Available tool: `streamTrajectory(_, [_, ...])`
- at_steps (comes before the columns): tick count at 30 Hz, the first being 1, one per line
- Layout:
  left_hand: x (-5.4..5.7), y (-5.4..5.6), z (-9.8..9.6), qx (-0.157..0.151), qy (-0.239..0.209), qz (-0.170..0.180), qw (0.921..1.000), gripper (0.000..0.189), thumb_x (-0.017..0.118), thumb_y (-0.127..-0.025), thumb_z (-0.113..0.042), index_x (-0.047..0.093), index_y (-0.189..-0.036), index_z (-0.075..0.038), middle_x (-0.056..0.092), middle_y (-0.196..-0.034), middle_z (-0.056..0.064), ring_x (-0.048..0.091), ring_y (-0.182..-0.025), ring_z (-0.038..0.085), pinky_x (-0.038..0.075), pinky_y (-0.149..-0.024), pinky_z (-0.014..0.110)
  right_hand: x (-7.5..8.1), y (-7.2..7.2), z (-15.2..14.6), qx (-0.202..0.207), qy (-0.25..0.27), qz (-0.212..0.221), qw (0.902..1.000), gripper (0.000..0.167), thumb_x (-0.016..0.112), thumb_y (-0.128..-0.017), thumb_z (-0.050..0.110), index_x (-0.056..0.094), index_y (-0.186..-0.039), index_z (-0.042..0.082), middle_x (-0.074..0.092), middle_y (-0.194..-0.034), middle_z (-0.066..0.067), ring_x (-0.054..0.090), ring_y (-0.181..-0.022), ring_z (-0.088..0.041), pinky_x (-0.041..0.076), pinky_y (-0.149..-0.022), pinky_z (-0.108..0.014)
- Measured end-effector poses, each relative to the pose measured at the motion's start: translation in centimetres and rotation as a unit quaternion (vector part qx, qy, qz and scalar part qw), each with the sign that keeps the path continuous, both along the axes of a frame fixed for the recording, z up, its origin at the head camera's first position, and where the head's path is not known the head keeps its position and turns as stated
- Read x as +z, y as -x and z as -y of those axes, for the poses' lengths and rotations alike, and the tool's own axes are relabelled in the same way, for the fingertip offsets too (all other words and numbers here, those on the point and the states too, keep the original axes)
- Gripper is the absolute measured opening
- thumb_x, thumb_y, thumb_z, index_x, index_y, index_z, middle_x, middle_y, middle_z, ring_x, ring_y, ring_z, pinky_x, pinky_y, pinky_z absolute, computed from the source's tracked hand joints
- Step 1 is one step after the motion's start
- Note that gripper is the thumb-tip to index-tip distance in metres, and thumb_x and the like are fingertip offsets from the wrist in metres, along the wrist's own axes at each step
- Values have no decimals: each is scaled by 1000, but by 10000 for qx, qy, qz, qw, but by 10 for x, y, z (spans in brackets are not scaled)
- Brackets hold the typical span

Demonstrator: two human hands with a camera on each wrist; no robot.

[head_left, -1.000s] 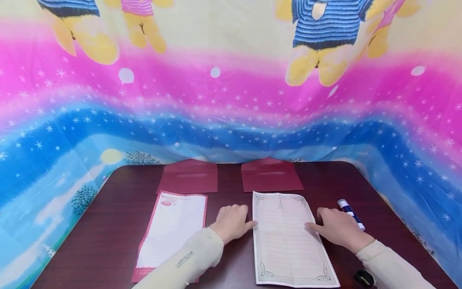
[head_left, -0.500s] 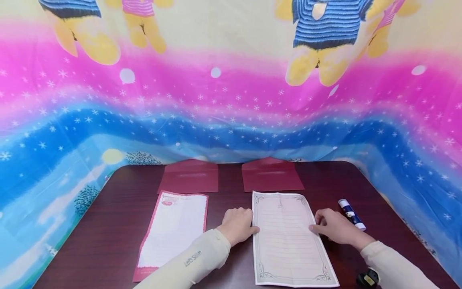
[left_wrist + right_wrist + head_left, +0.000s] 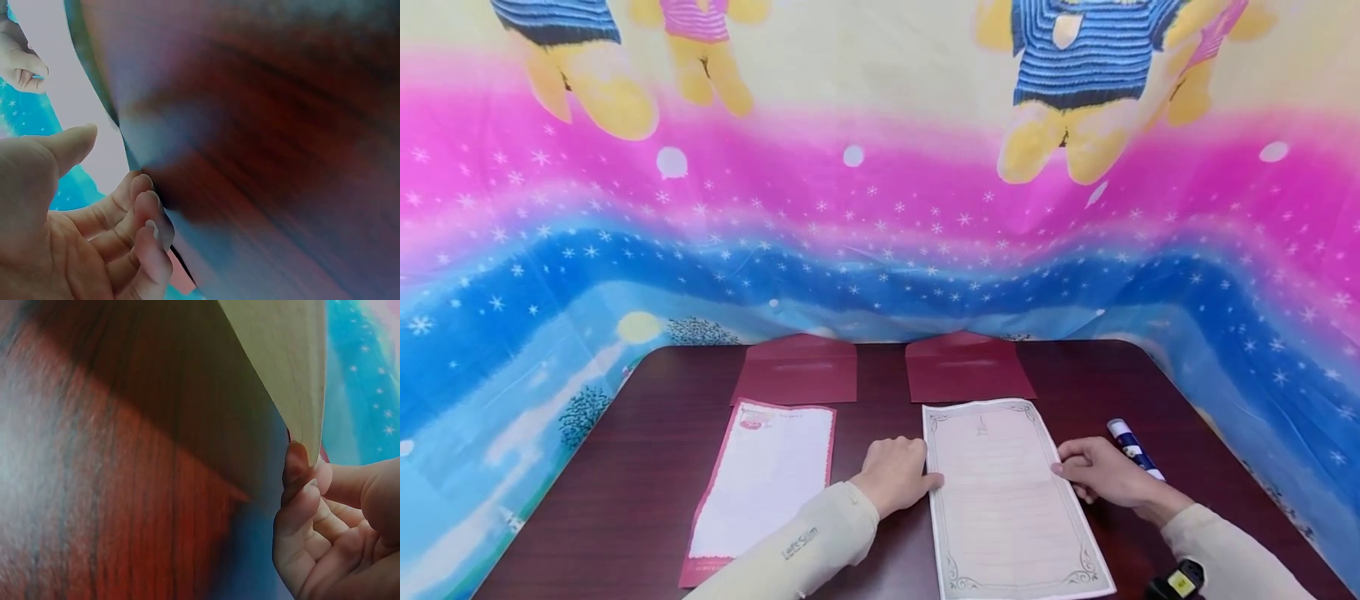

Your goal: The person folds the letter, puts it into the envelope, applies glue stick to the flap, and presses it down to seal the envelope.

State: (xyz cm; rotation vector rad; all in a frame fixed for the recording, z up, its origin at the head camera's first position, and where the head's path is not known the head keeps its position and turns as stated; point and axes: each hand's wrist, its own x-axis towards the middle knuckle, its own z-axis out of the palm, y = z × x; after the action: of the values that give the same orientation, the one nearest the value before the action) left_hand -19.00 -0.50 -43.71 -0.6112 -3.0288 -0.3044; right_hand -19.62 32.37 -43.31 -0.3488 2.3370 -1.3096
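Note:
A sheet of letter paper (image 3: 1003,517) with printed lines and an ornate grey border lies in front of me, with faint fold creases. At its right edge my right hand (image 3: 1105,472) pinches the paper between thumb and forefinger; in the right wrist view the sheet (image 3: 290,369) rises from the table there. By the left edge rests my left hand (image 3: 895,475), its thumb over the margin. The left wrist view shows that hand's thumb (image 3: 75,147) apart from its loosely bent fingers, whose tips meet the table.
Left of it lies another letter sheet (image 3: 767,483) with a red border, partly under my left sleeve. Two dark red envelopes (image 3: 797,383) lie along the back edge, flaps up. A blue and white glue stick (image 3: 1135,450) lies beyond my right hand.
My right hand has closed its thumb and forefinger on the paper's right edge and shifted slightly right. The sheet has moved a little with it. The left hand moved up to the left edge.

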Motion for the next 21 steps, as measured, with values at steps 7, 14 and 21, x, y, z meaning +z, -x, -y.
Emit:
streamTrajectory(7, [3,-2,3,103,-808,462,9956,39,66,-93,-47,61,-69,-16,52,-56,-1,52,-54,16,40,-50,34,6,0,-6,13,490,334,9982,27,52,-106,19,57,-109,-8,58,-66,9,51,-59,-3,47,-55,-23])
streamTrajectory(14, [6,-3,3,549,-2785,1449,9479,19,70,-93,-34,62,-90,-16,57,-63,-4,54,-56,10,40,-57,30,8,1,-9,-22,860,565,9947,23,51,-106,18,59,-114,-1,72,-80,9,59,-64,-2,52,-60,-22])
streamTrajectory(21, [7,-5,-2,261,-4751,2371,8470,8,62,-97,-8,55,-96,-4,71,-69,10,56,-46,13,53,-46,33,12,-2,-5,-70,843,666,9942,31,47,-108,26,55,-119,-3,75,-89,4,65,-70,-6,54,-63,-24])
